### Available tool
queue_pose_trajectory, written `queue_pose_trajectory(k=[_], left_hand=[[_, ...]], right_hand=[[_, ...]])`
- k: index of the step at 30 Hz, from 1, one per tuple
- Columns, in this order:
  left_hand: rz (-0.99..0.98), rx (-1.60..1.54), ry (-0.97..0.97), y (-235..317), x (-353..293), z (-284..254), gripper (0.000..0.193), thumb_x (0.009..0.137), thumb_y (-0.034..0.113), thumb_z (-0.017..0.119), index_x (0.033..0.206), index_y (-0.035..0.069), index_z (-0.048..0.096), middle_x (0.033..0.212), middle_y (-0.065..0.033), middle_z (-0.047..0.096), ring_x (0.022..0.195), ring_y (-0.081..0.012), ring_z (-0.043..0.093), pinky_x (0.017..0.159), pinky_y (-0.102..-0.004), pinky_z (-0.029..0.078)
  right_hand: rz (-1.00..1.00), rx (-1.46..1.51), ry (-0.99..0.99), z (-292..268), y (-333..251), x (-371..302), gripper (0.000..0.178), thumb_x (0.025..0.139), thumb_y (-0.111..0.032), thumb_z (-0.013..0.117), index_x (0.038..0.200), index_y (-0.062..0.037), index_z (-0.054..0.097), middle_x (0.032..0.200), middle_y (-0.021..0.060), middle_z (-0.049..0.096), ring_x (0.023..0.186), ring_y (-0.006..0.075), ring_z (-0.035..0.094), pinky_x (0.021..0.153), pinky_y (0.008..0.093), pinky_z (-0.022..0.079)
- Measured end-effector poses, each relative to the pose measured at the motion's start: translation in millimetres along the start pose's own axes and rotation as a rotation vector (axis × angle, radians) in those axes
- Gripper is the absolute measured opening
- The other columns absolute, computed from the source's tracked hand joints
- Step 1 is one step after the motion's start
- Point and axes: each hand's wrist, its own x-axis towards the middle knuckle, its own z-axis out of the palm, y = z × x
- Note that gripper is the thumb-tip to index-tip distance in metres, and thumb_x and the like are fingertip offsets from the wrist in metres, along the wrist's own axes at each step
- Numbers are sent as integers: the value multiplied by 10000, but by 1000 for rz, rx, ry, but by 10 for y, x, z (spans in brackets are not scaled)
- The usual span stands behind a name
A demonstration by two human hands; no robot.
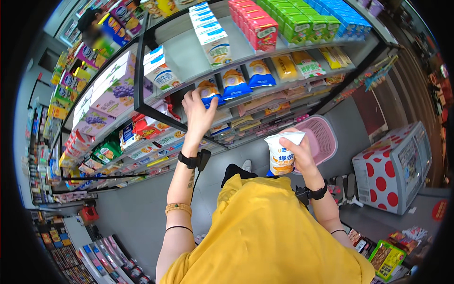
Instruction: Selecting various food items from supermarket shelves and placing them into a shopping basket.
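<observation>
Yellow shirt (265,227) nearest. Right hand (298,154) clamped around a light, crushable pouch (282,154); I'd grip mid-body. Left hand (198,113), fingers spread, touches an orange-blue packet (209,91) at the shelf's (189,57) front edge.

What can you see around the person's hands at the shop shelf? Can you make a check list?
Surface: grey shelf in a black frame, stocked in rows.
Job's things: blue and orange pouch at the shelf edge; white and orange pouch off the shelf.
Clutter: white cartons, red cartons, green cartons, more pouches in a row.
Grips: left hand reaches up and touches the blue and orange pouch; right hand holds the white and orange pouch.
Cables: thin cord hanging from the left wrist device.
Surroundings: pink basket, red-spotted white chest, grey floor.
</observation>
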Motion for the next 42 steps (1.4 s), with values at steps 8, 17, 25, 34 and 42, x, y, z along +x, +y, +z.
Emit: queue_pose_trajectory(k=[8,17,25,34,42], left_hand=[[-267,-133,-234,-439,515,381,941,761,604,699,1272,-150,460,1169,-384,565,1099,-536,540,990,-516,422],[-296,-295,-246,-637,705,482,582,686,417,809,1033,-35,687,1030,-214,705,979,-338,683,881,-380,515],[-478,-674,-164,-429,371,153,594,692,173,844,1139,-78,546,1042,-172,681,899,-218,688,801,-333,556],[-312,-840,-407,260,-582,82,780,752,93,825,1308,-27,290,1154,-177,610,1059,-240,637,900,-358,537],[-37,-798,-711,987,-1021,467,793,806,78,750,1377,-17,208,1239,-221,565,1139,-293,610,935,-395,515]], right_hand=[[-49,-44,57,-176,66,-155,236,826,-118,749,995,1,634,876,64,684,808,111,652,722,257,518],[-49,30,120,-341,124,-311,247,836,-82,728,1037,13,621,927,75,676,841,125,657,745,265,524],[-30,46,95,-334,141,-224,265,840,-92,724,1054,17,613,947,89,683,852,134,662,754,270,529],[94,145,-169,-77,-41,73,337,881,-181,681,1139,23,606,1039,141,693,937,189,687,839,310,543],[311,624,-29,-272,16,269,377,935,-189,658,1240,19,581,1176,127,672,1070,217,660,926,350,530]])
